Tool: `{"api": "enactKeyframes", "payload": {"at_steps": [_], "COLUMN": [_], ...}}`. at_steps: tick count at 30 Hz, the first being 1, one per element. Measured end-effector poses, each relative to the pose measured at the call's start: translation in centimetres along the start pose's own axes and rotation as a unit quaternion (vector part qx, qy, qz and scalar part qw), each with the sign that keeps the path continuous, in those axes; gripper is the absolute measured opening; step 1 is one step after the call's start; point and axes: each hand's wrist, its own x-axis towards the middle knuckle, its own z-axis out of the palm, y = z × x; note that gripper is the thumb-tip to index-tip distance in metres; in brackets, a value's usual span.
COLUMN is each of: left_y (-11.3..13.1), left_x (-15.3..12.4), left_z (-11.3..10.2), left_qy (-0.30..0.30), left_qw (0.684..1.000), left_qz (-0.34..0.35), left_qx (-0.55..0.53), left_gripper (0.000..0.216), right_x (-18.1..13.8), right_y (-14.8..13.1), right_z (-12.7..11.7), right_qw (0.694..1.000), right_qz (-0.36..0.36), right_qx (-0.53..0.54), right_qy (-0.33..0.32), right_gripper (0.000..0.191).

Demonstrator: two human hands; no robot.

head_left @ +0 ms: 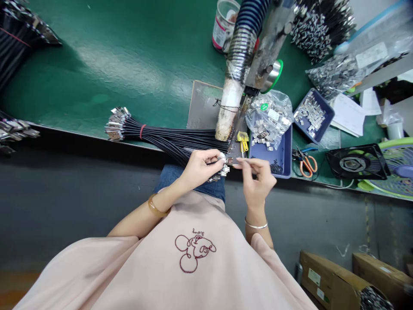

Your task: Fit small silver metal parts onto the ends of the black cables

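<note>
My left hand (pixel 200 168) is pinched at the end of a black cable, by a small metal connector (pixel 230 161); something white covers a fingertip. From the other side, the thumb and forefinger of my right hand (pixel 259 180) close on a small flat metal piece (pixel 236 161) that meets the connector. How the two pieces fit together is too small to make out. Beside my left hand lies a bundle of black cables (pixel 167 137) tied with a red band (pixel 142 131), its metal plug ends (pixel 118 124) pointing left. More connector ends (pixel 222 173) show under my left fingers.
A ribbed hose (pixel 240 56) and metal post stand over the bench (pixel 135 56). Right of my hands are a purple tray (pixel 286 159) with a bag of metal parts (pixel 271 113), a smaller tray (pixel 329 115), orange-handled pliers (pixel 308 165) and a black fan (pixel 358 162).
</note>
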Motion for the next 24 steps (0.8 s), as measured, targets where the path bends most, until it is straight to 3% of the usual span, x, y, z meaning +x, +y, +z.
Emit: {"api": "enactKeyframes", "payload": {"at_steps": [4,10,24], "left_y": [-0.1,0.0,0.2], "left_x": [0.4,0.9,1.6], "left_z": [0.2,0.6,0.7], "left_qy": [0.004,0.019,0.040], "left_qw": [0.999,0.999,0.996], "left_qz": [-0.017,-0.028,-0.029], "left_qx": [-0.030,-0.042,-0.071], "left_gripper": [0.014,0.013,0.011], "right_x": [0.2,0.7,1.8], "right_y": [0.4,0.9,0.5], "right_z": [1.2,2.0,1.8], "right_qw": [0.996,0.983,0.985], "right_qz": [0.020,0.112,0.098], "right_qx": [0.047,0.123,0.118], "right_qy": [-0.076,-0.082,-0.082], "right_gripper": [0.007,0.012,0.008]}}
